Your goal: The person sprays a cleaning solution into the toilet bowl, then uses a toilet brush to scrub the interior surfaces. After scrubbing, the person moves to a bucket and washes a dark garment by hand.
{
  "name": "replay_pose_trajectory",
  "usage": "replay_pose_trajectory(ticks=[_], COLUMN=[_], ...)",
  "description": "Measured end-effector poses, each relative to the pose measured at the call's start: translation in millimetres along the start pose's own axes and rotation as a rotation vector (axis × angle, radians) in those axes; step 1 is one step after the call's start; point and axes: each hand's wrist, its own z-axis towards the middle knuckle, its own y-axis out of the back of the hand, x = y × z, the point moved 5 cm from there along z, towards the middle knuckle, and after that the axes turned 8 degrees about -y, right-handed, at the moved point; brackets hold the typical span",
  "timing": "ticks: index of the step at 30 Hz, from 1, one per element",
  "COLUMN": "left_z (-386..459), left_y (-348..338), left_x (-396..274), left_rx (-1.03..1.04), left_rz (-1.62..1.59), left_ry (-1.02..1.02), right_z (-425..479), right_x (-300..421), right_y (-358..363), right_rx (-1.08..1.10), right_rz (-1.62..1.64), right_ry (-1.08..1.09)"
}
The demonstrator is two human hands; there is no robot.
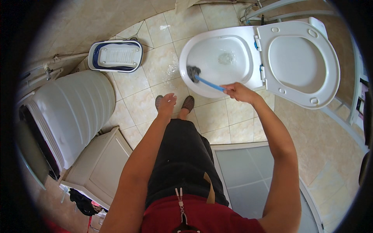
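My right hand [239,92] is closed around the blue handle of a toilet brush [210,84]. The brush's dark bristle head rests against the inner near-left side of the bowl of a white toilet [188,49]. Water shows at the bottom of the bowl. The toilet seat [329,65] and the lid behind it are raised, leaning to the right. My left hand [169,102] hangs above my feet, left of the toilet, fingers partly bent, and appears to hold nothing.
A white and blue mop bucket [138,65] stands at the upper left on wet floor tiles [160,65]. A large ribbed whitish plastic container [84,99] and a cabinet [109,167] are at the left. A framed glazed door [244,166] lies at the lower right.
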Motion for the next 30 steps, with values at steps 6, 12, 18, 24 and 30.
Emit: replay_pose_trajectory(ticks=[6, 12, 18, 24, 30], left_z=[-17, -24, -17, -22, -10], left_y=[3, 14, 27, 32, 49], left_x=[1, -8, -9, -23, -26], left_rx=[0.025, 0.034, 0.022, 0.049, 0.11], left_rz=[0.042, 0.006, -0.01, -0.009, 0.114], left_ry=[0.097, 0.059, 0.08, 0.09, 0.053], right_z=[-57, -86, -88, -92, -131], right_x=[-10, -18, -34, -60, -97], right_y=[30, 4, -43, -117, -142], right_rx=[-0.129, -0.285, -0.592, -0.76, -0.89], right_rz=[-0.556, -0.92, -0.825, -0.596, -0.618], right_ry=[0.193, 0.147, 0.255, 0.099, 0.05])
